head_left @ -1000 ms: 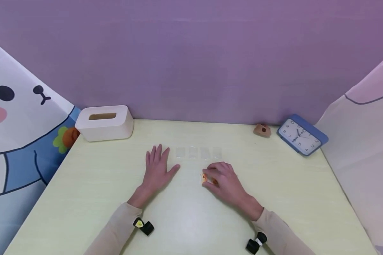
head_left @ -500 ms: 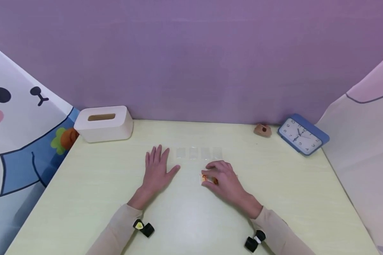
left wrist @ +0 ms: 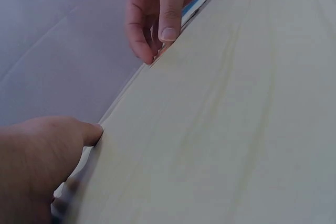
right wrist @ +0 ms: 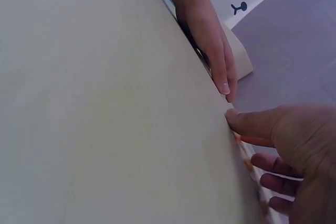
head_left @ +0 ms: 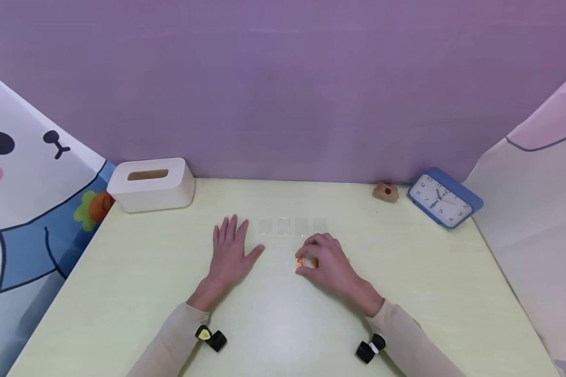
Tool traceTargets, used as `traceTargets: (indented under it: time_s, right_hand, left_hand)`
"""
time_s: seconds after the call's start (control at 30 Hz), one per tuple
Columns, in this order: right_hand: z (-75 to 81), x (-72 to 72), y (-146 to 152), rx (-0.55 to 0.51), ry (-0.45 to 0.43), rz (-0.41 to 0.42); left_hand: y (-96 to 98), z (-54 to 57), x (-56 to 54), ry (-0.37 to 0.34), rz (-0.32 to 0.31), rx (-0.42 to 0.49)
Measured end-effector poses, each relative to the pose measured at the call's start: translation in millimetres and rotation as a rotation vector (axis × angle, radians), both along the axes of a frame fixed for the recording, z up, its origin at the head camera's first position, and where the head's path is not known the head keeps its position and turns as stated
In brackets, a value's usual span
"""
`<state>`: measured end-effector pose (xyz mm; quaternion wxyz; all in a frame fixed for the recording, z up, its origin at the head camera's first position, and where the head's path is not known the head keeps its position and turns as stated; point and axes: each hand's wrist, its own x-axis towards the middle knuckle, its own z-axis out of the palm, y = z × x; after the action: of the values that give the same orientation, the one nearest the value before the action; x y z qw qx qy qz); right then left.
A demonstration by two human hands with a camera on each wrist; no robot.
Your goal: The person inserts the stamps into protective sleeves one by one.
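In the head view, my left hand (head_left: pixel 230 257) rests flat on the table with its fingers spread. My right hand (head_left: pixel 327 264) is over a small white card with an orange print (head_left: pixel 300 263). Thumb and index finger pinch its near and far edges at the left end. More orange print shows beneath the palm, and the hand covers most of it. Several clear square outlines (head_left: pixel 284 226) lie in a row just beyond the right hand. The right wrist view shows the thumb (right wrist: pixel 242 121) low at the table, near orange-patterned pieces (right wrist: pixel 249 167) seen edge-on.
On the pale table (head_left: pixel 259 324), a white tissue box (head_left: pixel 152 186) stands at the back left. A small brown figure (head_left: pixel 385 192) and a blue-framed clock (head_left: pixel 445 198) stand at the back right. Behind them hangs a purple backdrop (head_left: pixel 283 94).
The right hand's index finger has come down to the card's far edge, while the thumb stays at the near edge. The left hand keeps its place; the whole head view has shifted slightly.
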<state>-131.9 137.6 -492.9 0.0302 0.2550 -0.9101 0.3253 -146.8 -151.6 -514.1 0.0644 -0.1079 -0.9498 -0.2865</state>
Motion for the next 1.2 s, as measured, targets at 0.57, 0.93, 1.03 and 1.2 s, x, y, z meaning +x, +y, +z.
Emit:
traceTargets:
  time_s: [0.57, 0.93, 1.03, 1.2]
  right_hand:
    - [-2.4, -10.0, -1, -0.073, 0.021, 0.051]
    - [-5.6, -9.1, 2, -0.213, -0.019, 0.069]
    - [-6.1, -9.0, 3, -0.262, -0.052, 0.032]
    - [-6.2, -7.7, 7, -0.348, -0.111, -0.032]
  left_hand:
    - [-1.6, -4.9, -1.5, 0.019, 0.001, -0.009]
    - [-1.5, -5.3, -2.1, 0.017, 0.000, 0.003]
    - [-1.2, -4.1, -2.0, 0.009, -0.001, 0.011]
    - [0.0, -0.2, -2.4, 0.034, 0.011, 0.063]
